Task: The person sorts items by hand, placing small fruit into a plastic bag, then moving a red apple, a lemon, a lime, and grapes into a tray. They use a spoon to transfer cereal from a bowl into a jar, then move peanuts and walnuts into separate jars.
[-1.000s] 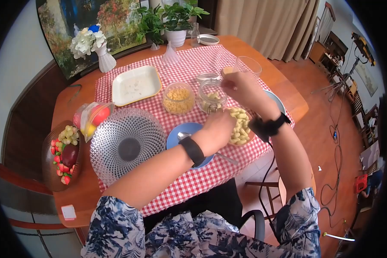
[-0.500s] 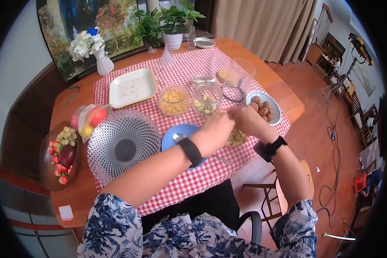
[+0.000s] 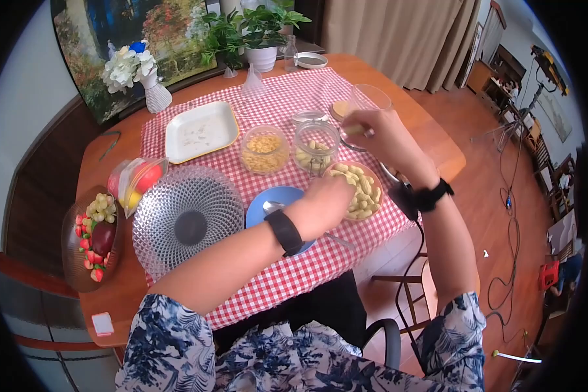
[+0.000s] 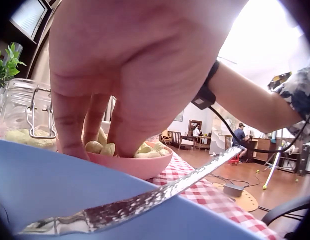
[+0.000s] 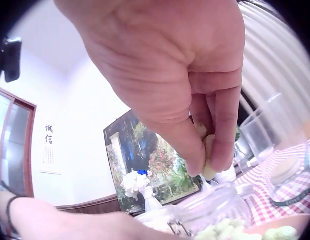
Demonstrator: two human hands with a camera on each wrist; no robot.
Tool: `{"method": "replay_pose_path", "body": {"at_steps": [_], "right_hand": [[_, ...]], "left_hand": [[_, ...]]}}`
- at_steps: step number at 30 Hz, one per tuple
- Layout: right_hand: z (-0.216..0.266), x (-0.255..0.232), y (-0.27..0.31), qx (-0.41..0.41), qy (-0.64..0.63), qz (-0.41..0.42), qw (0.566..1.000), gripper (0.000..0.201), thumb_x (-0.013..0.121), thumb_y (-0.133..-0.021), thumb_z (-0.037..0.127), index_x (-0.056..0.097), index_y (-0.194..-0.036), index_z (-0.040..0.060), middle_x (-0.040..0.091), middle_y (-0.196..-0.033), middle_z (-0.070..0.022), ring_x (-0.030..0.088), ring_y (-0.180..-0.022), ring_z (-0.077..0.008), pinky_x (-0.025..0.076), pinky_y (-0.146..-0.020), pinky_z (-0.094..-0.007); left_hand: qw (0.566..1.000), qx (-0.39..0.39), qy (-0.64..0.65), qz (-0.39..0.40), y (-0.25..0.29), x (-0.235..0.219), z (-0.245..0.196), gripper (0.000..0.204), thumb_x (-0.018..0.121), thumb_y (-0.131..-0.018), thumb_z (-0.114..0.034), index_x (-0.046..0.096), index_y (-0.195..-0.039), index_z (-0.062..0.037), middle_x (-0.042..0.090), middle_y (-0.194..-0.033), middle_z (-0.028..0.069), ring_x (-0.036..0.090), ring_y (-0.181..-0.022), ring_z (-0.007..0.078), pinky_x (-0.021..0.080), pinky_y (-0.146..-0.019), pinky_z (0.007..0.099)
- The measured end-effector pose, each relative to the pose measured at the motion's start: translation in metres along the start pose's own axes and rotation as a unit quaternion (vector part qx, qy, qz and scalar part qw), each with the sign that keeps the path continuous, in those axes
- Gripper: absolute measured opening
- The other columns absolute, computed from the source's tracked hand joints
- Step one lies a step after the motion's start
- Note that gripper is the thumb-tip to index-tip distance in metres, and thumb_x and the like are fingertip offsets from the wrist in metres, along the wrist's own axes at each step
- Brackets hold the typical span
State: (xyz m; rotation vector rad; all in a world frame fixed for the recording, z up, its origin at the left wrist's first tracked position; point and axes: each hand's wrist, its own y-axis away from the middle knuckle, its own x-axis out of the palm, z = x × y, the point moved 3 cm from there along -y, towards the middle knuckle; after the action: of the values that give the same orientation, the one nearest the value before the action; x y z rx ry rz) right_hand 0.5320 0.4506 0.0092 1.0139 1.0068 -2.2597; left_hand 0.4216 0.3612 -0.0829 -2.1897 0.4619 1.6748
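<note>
In my right hand (image 3: 382,134) a peanut in its shell (image 5: 210,160) is pinched between thumb and fingertips, raised to the right of the clip-top glass jar (image 3: 317,155). Several peanuts lie in the jar, whose lid (image 3: 309,117) is tipped back. A pink bowl (image 4: 140,169) of unshelled peanuts (image 3: 364,189) stands in front of the jar. My left hand (image 3: 330,201) is over the bowl's left side, fingers pointing down among the peanuts. Its fingertips are hidden, and I cannot tell whether they hold a nut.
Below my left hand, a blue plate (image 3: 258,212) carries a spoon (image 3: 272,207) and a hammered metal utensil (image 4: 145,205). A glass bowl of yellow pieces (image 3: 264,157) stands left of the jar. A tall glass cylinder (image 3: 372,98) rises behind my right hand, which partly covers a walnut dish.
My right hand dipped to the peanut bowl beside my left hand, then rose away and to the right with a peanut. My left hand has stayed by the bowl, shifting slightly.
</note>
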Motion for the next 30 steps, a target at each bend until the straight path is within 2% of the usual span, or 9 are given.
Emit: {"method": "replay_pose_path", "body": {"at_steps": [2,7,10,12,16,22,24,28,30], "right_hand": [[0.004,0.004,-0.022,-0.04,-0.001,-0.005,0.999,0.025,0.072,-0.074,0.006,0.072,-0.099,0.0037,0.069,-0.08,-0.0157,0.069,-0.078,-0.0313,0.053,-0.073,-0.0391],[-0.007,0.053,-0.057,0.001,0.139,0.186,0.973,0.03,0.074,-0.073,0.006,0.074,-0.103,0.0065,0.074,-0.094,-0.0109,0.07,-0.091,-0.0273,0.054,-0.082,-0.0403],[-0.009,0.069,-0.059,-0.011,0.123,0.232,0.965,0.029,0.074,-0.073,0.009,0.075,-0.102,0.0074,0.074,-0.096,-0.0093,0.07,-0.093,-0.0264,0.055,-0.082,-0.0404],[-0.01,0.065,-0.055,-0.032,0.104,0.198,0.974,0.027,0.074,-0.073,0.009,0.075,-0.1,0.0071,0.074,-0.095,-0.01,0.07,-0.092,-0.0266,0.054,-0.081,-0.0398],[0.0,0.029,-0.032,-0.027,0.037,0.11,0.993,0.024,0.074,-0.075,0.013,0.074,-0.098,0.0055,0.073,-0.093,-0.0123,0.069,-0.089,-0.0281,0.054,-0.079,-0.0391],[-0.021,0.011,0.024,0.039,0.097,0.222,0.969,0.029,0.077,-0.076,0.019,0.073,-0.101,0.0052,0.072,-0.09,-0.0134,0.068,-0.088,-0.0299,0.053,-0.08,-0.0392],[-0.032,0.023,0.039,0.022,0.106,0.232,0.967,0.038,0.079,-0.075,0.02,0.07,-0.11,0.0072,0.071,-0.097,-0.0146,0.067,-0.094,-0.0311,0.051,-0.086,-0.0422],[-0.052,0.047,0.057,0.012,0.074,0.216,0.974,0.041,0.079,-0.075,0.019,0.069,-0.113,0.0072,0.068,-0.105,-0.0157,0.066,-0.097,-0.0294,0.051,-0.086,-0.0408],[-0.052,0.048,0.061,0.0,0.056,0.192,0.98,0.041,0.079,-0.074,0.018,0.069,-0.112,0.0069,0.067,-0.106,-0.0158,0.065,-0.098,-0.0301,0.051,-0.086,-0.0409]], "left_hand": [[1.0,0.012,0.009,-0.011,0.002,0.001,0.001,0.015,0.056,-0.083,-0.002,0.066,-0.094,0.0012,0.066,-0.091,0.0211,0.067,-0.09,0.0386,0.054,-0.076,0.0461],[0.998,0.008,0.049,-0.025,0.007,-0.007,0.002,0.018,0.055,-0.084,-0.001,0.066,-0.099,0.0021,0.066,-0.093,0.023,0.067,-0.089,0.0391,0.054,-0.076,0.0464],[0.994,-0.027,0.102,-0.007,0.008,-0.008,0.004,0.02,0.052,-0.087,-0.002,0.065,-0.101,0.0031,0.066,-0.092,0.0239,0.067,-0.089,0.0395,0.053,-0.078,0.0463],[0.994,0.006,0.084,-0.064,0.007,-0.005,0.005,0.019,0.05,-0.089,-0.004,0.065,-0.098,0.0034,0.065,-0.093,0.0245,0.067,-0.09,0.0394,0.053,-0.078,0.0461],[0.996,-0.018,0.083,-0.01,0.0,-0.001,0.011,0.018,0.049,-0.089,-0.006,0.064,-0.094,0.0035,0.065,-0.095,0.025,0.067,-0.09,0.0393,0.053,-0.078,0.0463],[0.994,-0.001,0.072,-0.079,0.003,-0.004,0.005,0.015,0.05,-0.088,-0.004,0.063,-0.092,0.0028,0.063,-0.094,0.0232,0.065,-0.092,0.0398,0.052,-0.08,0.0464],[0.98,0.046,0.098,-0.165,0.007,-0.01,0.003,0.013,0.051,-0.086,0.0,0.063,-0.091,0.0031,0.063,-0.092,0.022,0.064,-0.09,0.0404,0.052,-0.079,0.0458],[0.985,-0.007,0.127,-0.113,0.001,-0.036,0.005,0.013,0.054,-0.081,0.004,0.063,-0.09,0.0041,0.063,-0.089,0.0207,0.064,-0.081,0.0412,0.053,-0.074,0.0473],[0.98,0.026,0.088,-0.175,-0.009,-0.057,0.015,0.015,0.054,-0.08,0.004,0.065,-0.09,0.0036,0.065,-0.087,0.0222,0.065,-0.08,0.0412,0.053,-0.073,0.0472]]}}
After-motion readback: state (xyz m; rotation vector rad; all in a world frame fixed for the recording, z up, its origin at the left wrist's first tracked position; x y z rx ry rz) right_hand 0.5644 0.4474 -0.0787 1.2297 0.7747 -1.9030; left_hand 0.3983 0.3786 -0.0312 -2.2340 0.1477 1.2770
